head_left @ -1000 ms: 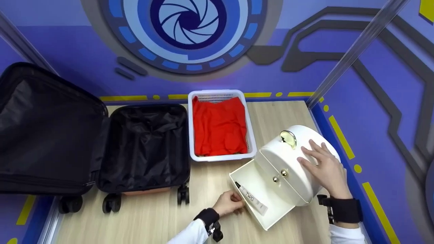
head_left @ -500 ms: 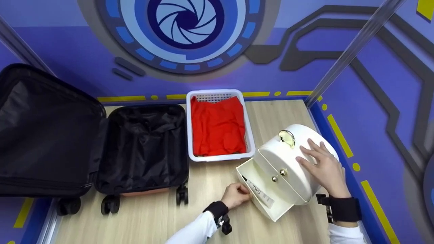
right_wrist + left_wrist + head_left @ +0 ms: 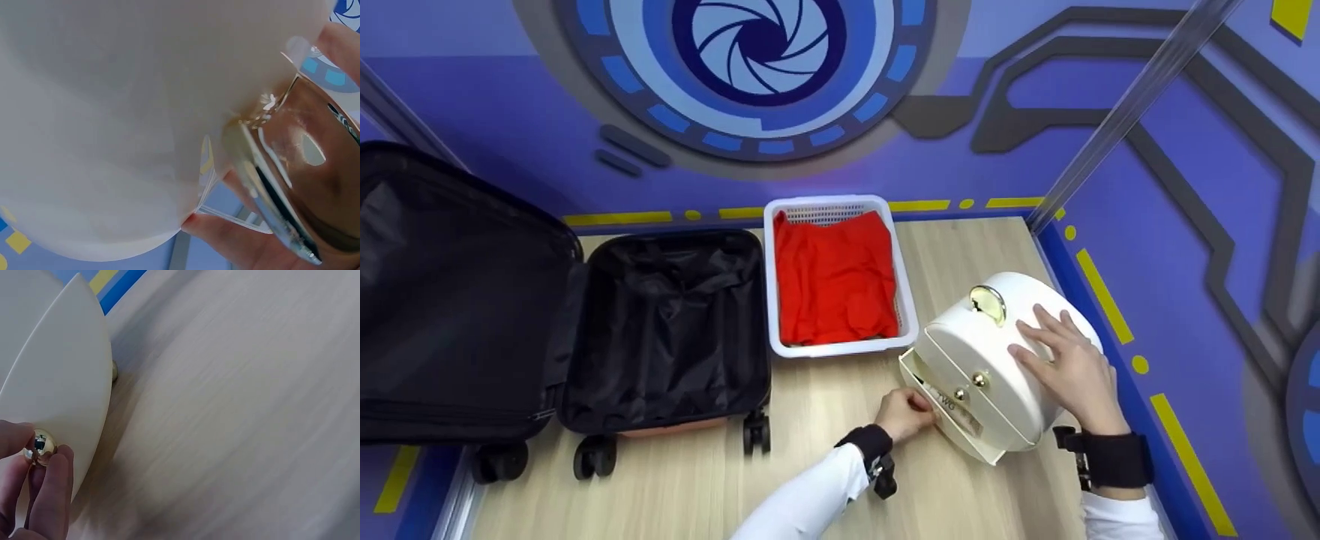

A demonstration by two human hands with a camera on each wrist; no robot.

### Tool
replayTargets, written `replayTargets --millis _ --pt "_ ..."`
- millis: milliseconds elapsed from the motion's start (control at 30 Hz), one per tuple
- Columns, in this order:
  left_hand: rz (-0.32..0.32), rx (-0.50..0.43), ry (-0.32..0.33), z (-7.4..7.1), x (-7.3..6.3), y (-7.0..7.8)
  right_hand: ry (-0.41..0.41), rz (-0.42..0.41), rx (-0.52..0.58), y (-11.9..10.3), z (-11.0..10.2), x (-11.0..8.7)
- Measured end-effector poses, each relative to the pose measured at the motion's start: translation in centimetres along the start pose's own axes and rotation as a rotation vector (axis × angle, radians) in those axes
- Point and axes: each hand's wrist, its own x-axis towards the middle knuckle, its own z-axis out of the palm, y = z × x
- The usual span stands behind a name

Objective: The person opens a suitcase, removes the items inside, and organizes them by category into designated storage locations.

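A white rounded box [image 3: 1027, 330] with a gold ring handle [image 3: 988, 304] stands at the right of the table. Its lower drawer [image 3: 971, 442] is partly pulled out, and a tube marked TWG [image 3: 947, 403] lies inside, partly hidden under the upper part. My left hand [image 3: 906, 415] pinches the drawer's gold knob [image 3: 43, 445], seen clearly in the left wrist view between thumb and fingers. With fingers spread, my right hand [image 3: 1072, 371] rests on the box's curved top. The right wrist view has its fingertips [image 3: 208, 228] at the white surface.
Left of the box is a white basket [image 3: 911, 330] with red cloth [image 3: 836, 277] in it. An open black-lined suitcase [image 3: 667, 330] on wheels fills the left side. Purple walls [image 3: 1170, 202] border the table at the back and right.
The drawer has slid inward with my left hand on its knob, from far out to mostly in, covering more of the tube. My right hand has stayed on the box.
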Motion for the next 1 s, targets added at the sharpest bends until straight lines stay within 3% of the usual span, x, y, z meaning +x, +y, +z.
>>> replayTargets --millis 367,633,733,833,1000 --pt "0.014 0.012 0.035 1.6 2.7 0.2 0.042 -0.077 -0.006 -0.3 0.4 0.3" --pt "-0.010 0.032 0.077 2.2 2.3 0.9 0.044 -0.110 -0.026 -0.4 0.6 0.3" --pt "0.012 0.054 0.043 2.4 2.1 1.5 0.043 -0.092 -0.030 -0.3 0.3 0.0" --pt "0.024 0.086 -0.033 2.3 2.0 2.1 0.031 -0.072 -0.038 -0.1 0.1 -0.1" --pt "0.056 0.167 -0.151 0.7 1.7 3.1 0.092 -0.103 -0.097 -0.7 -0.3 -0.3"
